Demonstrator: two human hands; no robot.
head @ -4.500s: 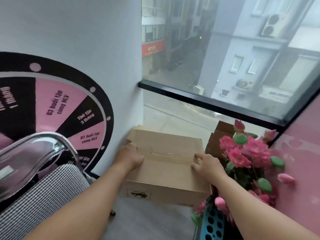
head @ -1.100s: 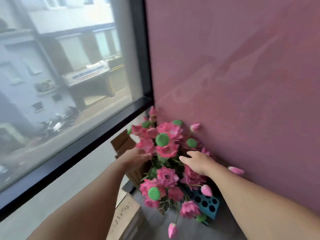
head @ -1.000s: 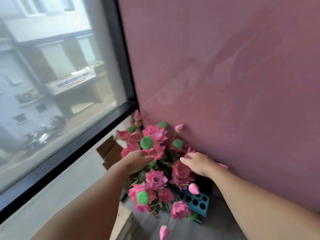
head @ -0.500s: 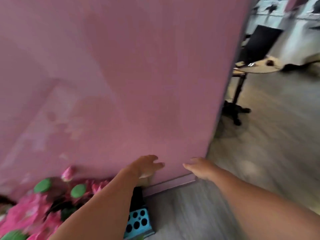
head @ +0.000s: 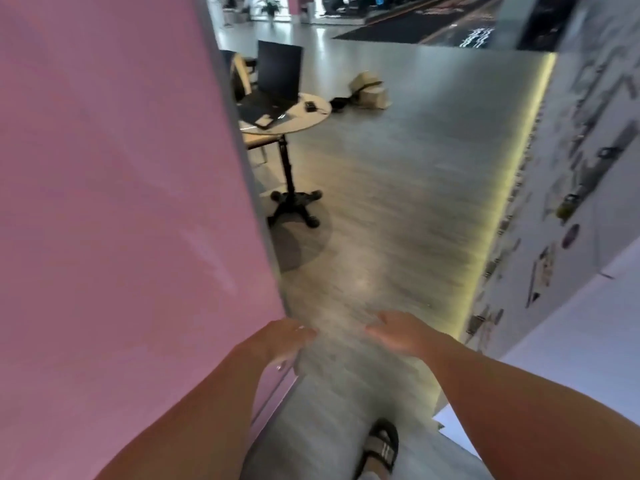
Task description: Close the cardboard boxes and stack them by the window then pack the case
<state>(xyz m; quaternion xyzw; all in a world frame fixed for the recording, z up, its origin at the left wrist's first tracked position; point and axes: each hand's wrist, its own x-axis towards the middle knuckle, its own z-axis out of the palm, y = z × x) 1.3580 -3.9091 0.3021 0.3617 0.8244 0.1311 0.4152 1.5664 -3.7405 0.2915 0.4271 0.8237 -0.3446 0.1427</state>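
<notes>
No text can be read here. The prints on the white wall [head: 568,188] are blurred. The dark floor mat [head: 433,27] carries white marks, too smeared to make out.

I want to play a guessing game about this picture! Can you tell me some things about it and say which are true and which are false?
1. Both bare hands, left hand and right hand, hold nothing. True.
2. An open black laptop sits on the round white pedestal table. True.
3. The big wall panel on the left is green. False: it is pink.
4. The beige cardboard box far off sits on the table. False: it sits on the grey floor.
</notes>
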